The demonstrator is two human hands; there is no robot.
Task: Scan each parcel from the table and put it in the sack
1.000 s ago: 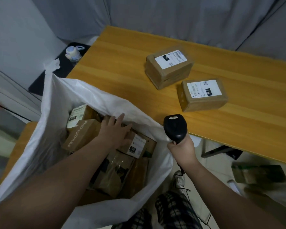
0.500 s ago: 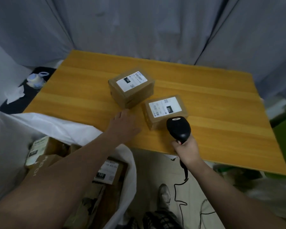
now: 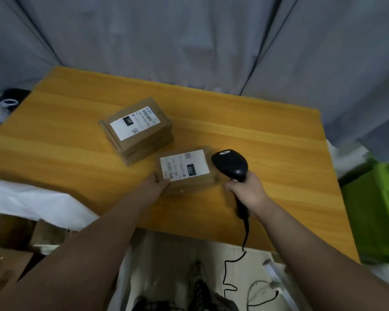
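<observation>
The left hand (image 3: 156,185) is gripping the near corner of parcel 102 (image 3: 186,169) on the bench (image 3: 267,153), the right hand (image 3: 247,191) is clasping the scanner (image 3: 230,163) just beside it; a second parcel (image 3: 137,129) is waiting beyond the left hand, and the sack (image 3: 38,203) at its left is holding boxes (image 3: 11,230), so two seemingly remaining.
</observation>
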